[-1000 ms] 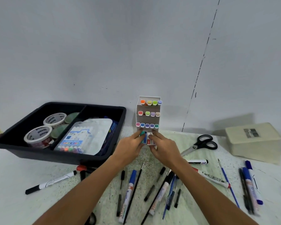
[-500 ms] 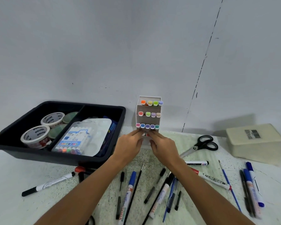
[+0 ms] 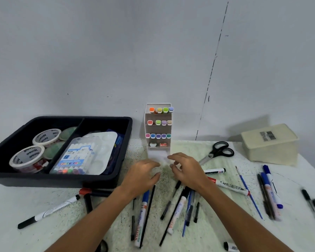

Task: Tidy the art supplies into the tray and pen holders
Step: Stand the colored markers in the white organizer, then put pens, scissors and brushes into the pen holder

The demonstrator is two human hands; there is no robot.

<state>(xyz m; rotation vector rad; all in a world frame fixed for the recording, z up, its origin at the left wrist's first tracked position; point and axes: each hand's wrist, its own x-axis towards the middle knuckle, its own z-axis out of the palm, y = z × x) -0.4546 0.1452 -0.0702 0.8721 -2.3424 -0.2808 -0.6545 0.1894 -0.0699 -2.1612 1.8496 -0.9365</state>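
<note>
A white tiered pen holder (image 3: 158, 127) stands against the wall with rows of coloured marker caps and two small items in its lowest slot. My left hand (image 3: 144, 172) and my right hand (image 3: 186, 168) hover over the table just in front of it, fingers loosely curled, holding nothing. A black tray (image 3: 105, 180) at the left holds tape rolls (image 3: 26, 156), a colour pen pack (image 3: 74, 159) and a white palette. Several loose pens and markers (image 3: 178, 211) lie on the table below my hands.
Black scissors (image 3: 217, 153) lie right of the holder. A cream lidded box (image 3: 270, 144) sits at the far right. More markers (image 3: 270, 190) and a blue paintbrush (image 3: 248, 191) lie at the right, a black-and-white marker (image 3: 47, 212) at the left.
Both hands held small items at the holder's lowest slot, let go, and have drawn back toward me. The two items now sit in that slot.
</note>
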